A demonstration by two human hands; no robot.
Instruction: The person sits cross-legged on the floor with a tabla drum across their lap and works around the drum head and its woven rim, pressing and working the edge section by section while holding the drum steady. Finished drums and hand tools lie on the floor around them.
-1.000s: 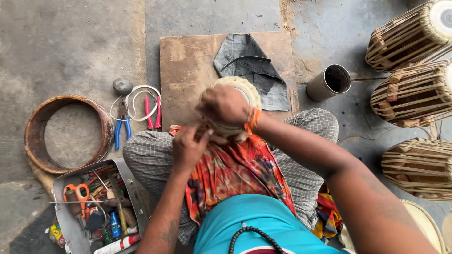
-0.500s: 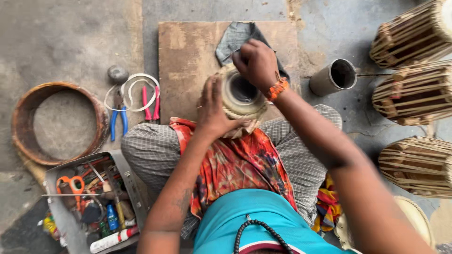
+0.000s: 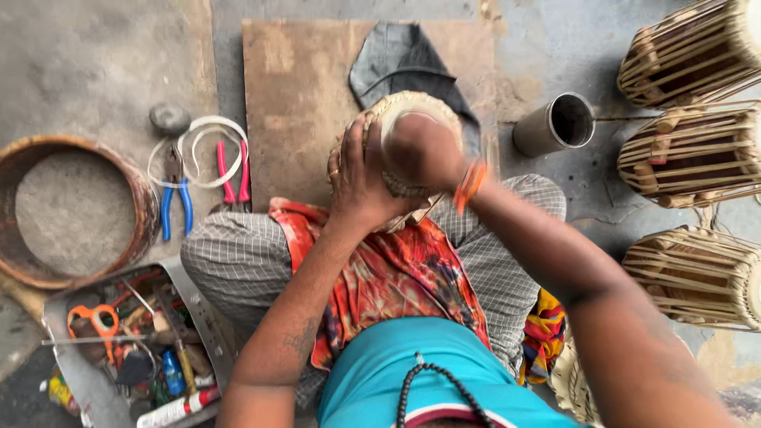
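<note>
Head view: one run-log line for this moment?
left hand: grips drum side | right hand: pressed on drum top | drum: on lap | pliers: on floor, untouched

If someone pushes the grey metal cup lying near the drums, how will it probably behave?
The metal cup lies on its side on the concrete floor, so it would likely roll. Its thin rim and hollow inside suggest it is light. It looks stiff, not fragile.

Wooden board (image 3: 301, 103) lies on the floor, a dark cloth (image 3: 396, 59) on its far edge. Metal cup (image 3: 555, 124) lies right of the board. Three laced drums (image 3: 697, 150) are stacked at right. Blue pliers (image 3: 174, 202), red pliers (image 3: 232, 174), a round pan (image 3: 147, 206) and a tool tray (image 3: 198, 317) sit at left.
</note>
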